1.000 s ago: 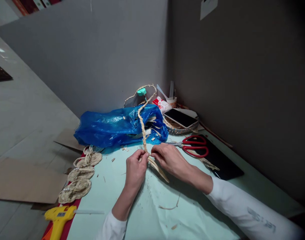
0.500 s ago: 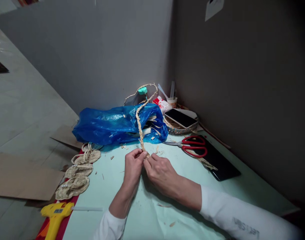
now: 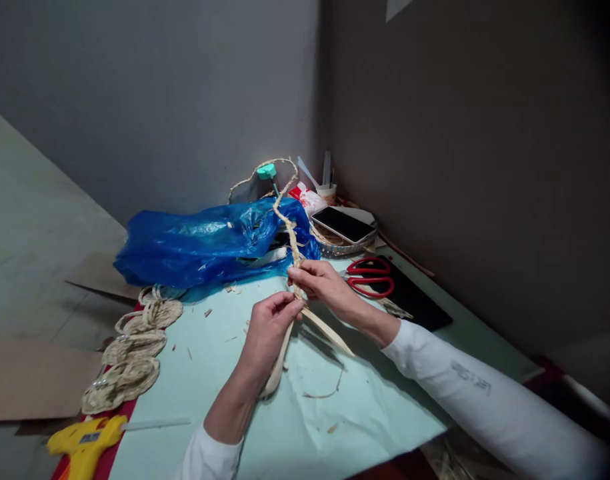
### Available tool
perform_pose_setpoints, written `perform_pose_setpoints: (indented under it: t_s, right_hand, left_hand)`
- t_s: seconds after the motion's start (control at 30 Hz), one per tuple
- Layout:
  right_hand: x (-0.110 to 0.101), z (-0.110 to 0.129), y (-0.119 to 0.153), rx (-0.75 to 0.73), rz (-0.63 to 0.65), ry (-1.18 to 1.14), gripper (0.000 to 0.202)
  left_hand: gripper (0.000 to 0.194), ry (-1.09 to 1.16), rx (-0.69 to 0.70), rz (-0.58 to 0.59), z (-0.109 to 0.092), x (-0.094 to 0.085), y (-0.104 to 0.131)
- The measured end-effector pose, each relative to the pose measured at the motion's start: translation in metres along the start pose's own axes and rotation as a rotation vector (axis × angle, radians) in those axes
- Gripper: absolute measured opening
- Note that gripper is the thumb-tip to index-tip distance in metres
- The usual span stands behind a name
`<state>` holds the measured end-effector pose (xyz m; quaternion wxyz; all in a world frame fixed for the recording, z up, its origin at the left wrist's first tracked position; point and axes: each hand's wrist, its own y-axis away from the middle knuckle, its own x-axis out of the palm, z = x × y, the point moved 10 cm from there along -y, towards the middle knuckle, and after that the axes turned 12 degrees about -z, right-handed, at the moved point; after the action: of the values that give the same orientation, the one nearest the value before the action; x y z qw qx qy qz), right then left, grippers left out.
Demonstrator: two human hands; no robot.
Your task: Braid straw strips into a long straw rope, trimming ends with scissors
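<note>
A pale straw braid (image 3: 287,219) runs from the far end of the table down to both of my hands. My left hand (image 3: 271,325) pinches its lower end, where the plaiting stops. Just above and to the right, my right hand (image 3: 322,285) grips the braid between thumb and fingers. Loose flat strands (image 3: 329,331) come out below my fingers, one slanting right and another hanging by my left wrist. The braid's upper part loops over a teal-topped object (image 3: 266,171) behind a blue plastic bag (image 3: 185,250).
Red-handled scissors (image 3: 369,287) lie partly on a black tablet-like slab (image 3: 425,303). A phone (image 3: 343,225) rests on a round basket (image 3: 335,249). Several woven straw pieces (image 3: 135,347) line the left edge, above a yellow glue gun (image 3: 87,440). Grey partitions (image 3: 225,100) stand behind.
My right hand has moved up the braid, above my left. The loose strands below now show. The whole view has shifted, so the table things appear further left.
</note>
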<state>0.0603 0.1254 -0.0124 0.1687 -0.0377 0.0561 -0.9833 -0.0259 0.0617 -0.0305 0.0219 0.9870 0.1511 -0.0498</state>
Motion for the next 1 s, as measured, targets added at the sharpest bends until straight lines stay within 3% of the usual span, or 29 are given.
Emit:
perform_pose_setpoints:
  t_s: [0.1,0.23,0.37,0.6,0.67,0.83,1.0]
  right_hand:
    - [-0.006,-0.017,-0.001,0.116,-0.111,-0.211,0.036]
    - [-0.012,-0.042,-0.008,0.166,-0.212,-0.218,0.043]
    - [-0.007,-0.057,-0.015,0.173,-0.166,-0.198,0.045]
    - [0.032,-0.026,0.011,0.15,0.257,-0.147,0.037]
    - [0.037,-0.022,0.018,0.139,0.304,-0.135,0.031]
    - [0.029,-0.004,0.017,-0.082,0.174,0.063,0.021]
    - [0.02,0.024,0.023,-0.285,0.064,0.204,0.018]
  left_hand:
    - [0.014,0.059,-0.066,0.017,0.009,0.003,0.0]
    - [0.013,0.04,-0.051,-0.029,0.015,0.001,-0.003]
    - [0.014,0.07,-0.081,-0.085,0.027,-0.006,-0.008]
    - [0.016,0.198,-0.109,-0.205,0.022,-0.03,-0.011]
    - [0.021,0.216,-0.086,-0.227,0.015,-0.034,-0.011]
    - [0.034,0.213,0.021,-0.253,-0.006,-0.039,-0.006]
    - [0.022,0.145,0.077,-0.259,-0.021,-0.038,0.0]
